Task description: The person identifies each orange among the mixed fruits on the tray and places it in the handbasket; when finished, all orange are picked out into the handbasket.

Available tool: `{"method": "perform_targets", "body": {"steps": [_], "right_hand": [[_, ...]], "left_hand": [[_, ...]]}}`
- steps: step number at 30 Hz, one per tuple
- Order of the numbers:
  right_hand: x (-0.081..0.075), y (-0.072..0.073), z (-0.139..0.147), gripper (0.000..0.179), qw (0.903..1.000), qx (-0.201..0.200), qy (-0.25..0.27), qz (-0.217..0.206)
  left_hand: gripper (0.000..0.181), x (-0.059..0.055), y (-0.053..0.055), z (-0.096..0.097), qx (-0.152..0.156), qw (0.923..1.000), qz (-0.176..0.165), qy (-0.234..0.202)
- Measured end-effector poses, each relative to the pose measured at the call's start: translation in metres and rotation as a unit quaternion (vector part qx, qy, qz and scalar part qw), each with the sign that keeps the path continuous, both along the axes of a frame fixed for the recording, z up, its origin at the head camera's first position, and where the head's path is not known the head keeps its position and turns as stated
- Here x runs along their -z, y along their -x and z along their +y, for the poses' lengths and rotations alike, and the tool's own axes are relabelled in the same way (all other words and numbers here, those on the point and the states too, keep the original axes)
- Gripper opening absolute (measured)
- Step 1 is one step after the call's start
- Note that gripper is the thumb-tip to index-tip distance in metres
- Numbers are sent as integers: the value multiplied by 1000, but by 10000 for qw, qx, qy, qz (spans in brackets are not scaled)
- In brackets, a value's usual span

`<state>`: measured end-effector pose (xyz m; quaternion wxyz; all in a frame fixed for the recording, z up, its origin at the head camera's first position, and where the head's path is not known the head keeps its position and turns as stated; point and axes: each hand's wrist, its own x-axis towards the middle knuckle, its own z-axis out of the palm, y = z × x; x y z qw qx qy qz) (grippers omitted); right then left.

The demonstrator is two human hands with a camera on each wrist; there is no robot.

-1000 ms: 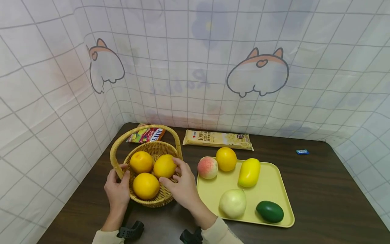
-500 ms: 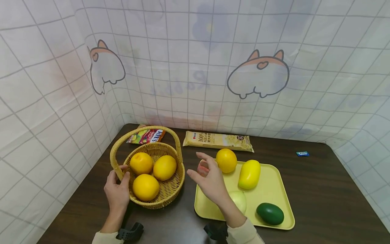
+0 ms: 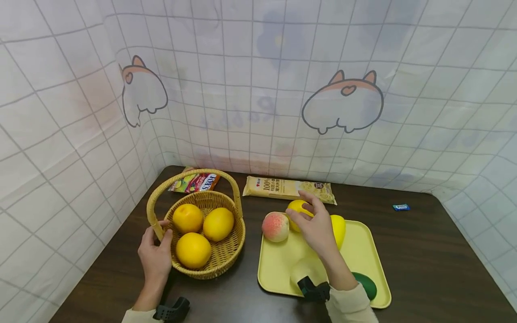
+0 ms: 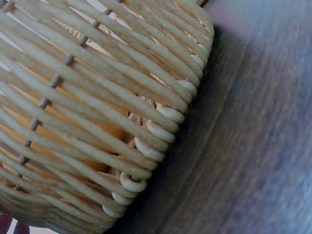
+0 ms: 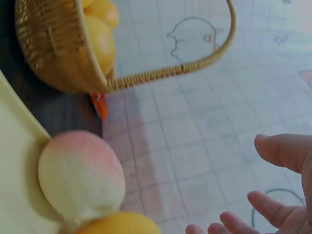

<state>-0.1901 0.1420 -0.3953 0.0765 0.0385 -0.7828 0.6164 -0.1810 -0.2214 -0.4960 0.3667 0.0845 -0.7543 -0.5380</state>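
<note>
A wicker basket [image 3: 203, 272] with a tall handle stands at the left of the table, holding several oranges [image 3: 193, 250]. My left hand [image 3: 155, 258] grips the basket's rim at the foot of the handle. My right hand [image 3: 317, 226] reaches over the yellow tray [image 3: 278, 280], thumb and fingers spread, around an orange [image 3: 298, 207] at its back edge. In the right wrist view a gap shows between thumb and fingers, with the peach [image 5: 80, 173] beside the orange. A mango [image 3: 338, 229], a pale round fruit [image 3: 300, 271] and a dark green avocado [image 3: 366, 285] are partly hidden by my right arm.
Behind the basket lies a red candy bag [image 3: 198, 181]. A long yellow noodle pack [image 3: 274, 187] lies behind the tray. A small blue packet [image 3: 401, 207] sits at the back right. A checked cloth [image 3: 250, 89] hangs along the back and sides of the table.
My right hand has left the orange in the basket and moved right, past the peach, to the orange on the tray. My left hand has stayed on the basket.
</note>
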Motion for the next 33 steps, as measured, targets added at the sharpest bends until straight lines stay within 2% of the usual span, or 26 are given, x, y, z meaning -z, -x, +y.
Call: {"method": "perform_targets", "body": {"steps": [8,18,26,33], "right_hand": [[1,10,22,60,9963,-76,-822,-249],[2,29,43,64,9808,-438,-1728,-789],[6,46,46,63,9732,-730,-1946,-984],[14,61,51,60,9720,-1235,-1702,-1050]], "left_hand": [[21,-3,-2,0,12,10000,-28,9],[20,-3,-2,-2,-28,10000,-83,-3],[20,-2,-2,-1,15,10000,-80,-21],[20,0,-1,-2,30,10000,-51,-11]]}}
